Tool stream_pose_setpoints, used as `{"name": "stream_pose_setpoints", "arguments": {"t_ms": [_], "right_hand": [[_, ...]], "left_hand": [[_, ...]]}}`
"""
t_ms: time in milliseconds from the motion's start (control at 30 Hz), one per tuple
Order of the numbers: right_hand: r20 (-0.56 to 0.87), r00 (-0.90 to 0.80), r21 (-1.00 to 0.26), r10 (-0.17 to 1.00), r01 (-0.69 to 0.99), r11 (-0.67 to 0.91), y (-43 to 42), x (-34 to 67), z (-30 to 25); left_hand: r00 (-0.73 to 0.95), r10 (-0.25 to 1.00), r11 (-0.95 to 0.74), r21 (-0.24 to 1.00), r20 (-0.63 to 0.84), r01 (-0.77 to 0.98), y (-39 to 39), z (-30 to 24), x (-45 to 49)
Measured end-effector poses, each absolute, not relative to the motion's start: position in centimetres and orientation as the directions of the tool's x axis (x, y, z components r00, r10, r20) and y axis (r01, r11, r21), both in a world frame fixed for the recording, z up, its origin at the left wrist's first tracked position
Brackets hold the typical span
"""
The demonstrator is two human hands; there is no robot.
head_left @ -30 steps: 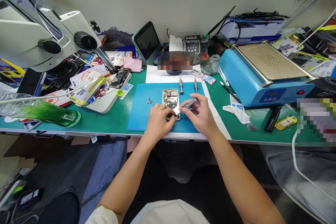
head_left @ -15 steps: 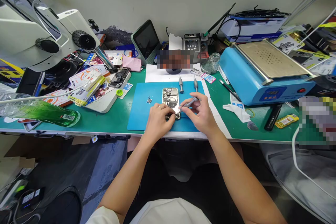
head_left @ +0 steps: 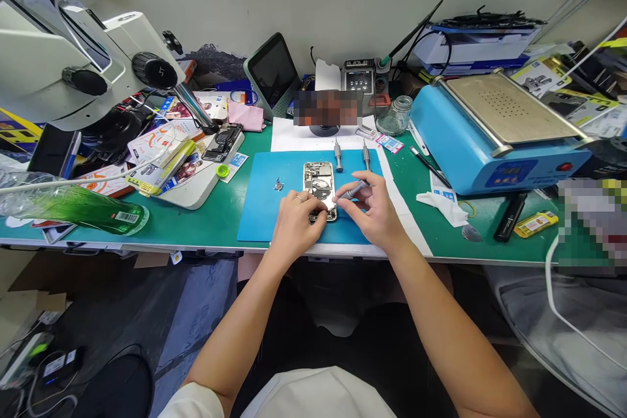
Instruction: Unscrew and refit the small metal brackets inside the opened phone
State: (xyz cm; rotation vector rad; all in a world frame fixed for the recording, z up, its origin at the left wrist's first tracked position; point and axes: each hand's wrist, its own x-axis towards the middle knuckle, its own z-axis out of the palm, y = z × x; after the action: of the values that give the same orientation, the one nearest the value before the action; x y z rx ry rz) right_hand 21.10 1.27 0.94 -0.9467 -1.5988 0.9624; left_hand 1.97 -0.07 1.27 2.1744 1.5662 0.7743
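An opened phone (head_left: 319, 179) lies on the blue mat (head_left: 259, 209), its inner parts showing. My left hand (head_left: 298, 221) is closed at the phone's lower left edge, with curled fingers over its lower part. My right hand (head_left: 369, 209) grips a grey screwdriver (head_left: 353, 191) at the phone's right side; the handle slants up to the right, and the fingers hide its tip. Several tiny metal parts (head_left: 279, 184) lie on the mat left of the phone. Two more screwdrivers stand beyond my hands: one (head_left: 337, 157) near the phone's top, another (head_left: 366, 155) farther right.
A microscope (head_left: 147, 65) overhangs the left side above boxes and a green bottle (head_left: 108, 212). At right sits a blue heating plate machine (head_left: 499, 137). A glass jar (head_left: 394, 116) and a soldering station (head_left: 360, 78) stand at the back. A white tissue (head_left: 443, 208) lies right.
The view has shifted very slightly. Both hands, the screwdriver and the phone keep nearly the same places.
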Motion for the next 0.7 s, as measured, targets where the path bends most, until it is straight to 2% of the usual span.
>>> {"name": "stream_pose_setpoints", "arguments": {"t_ms": [700], "right_hand": [[0.348, -0.204, -0.917, 0.915, 0.131, 0.377, 1.21, 21.08, 1.05]], "left_hand": [[0.238, 0.945, -0.325, 0.556, 0.225, 0.765, -0.06, 1.31, 2.07]]}}
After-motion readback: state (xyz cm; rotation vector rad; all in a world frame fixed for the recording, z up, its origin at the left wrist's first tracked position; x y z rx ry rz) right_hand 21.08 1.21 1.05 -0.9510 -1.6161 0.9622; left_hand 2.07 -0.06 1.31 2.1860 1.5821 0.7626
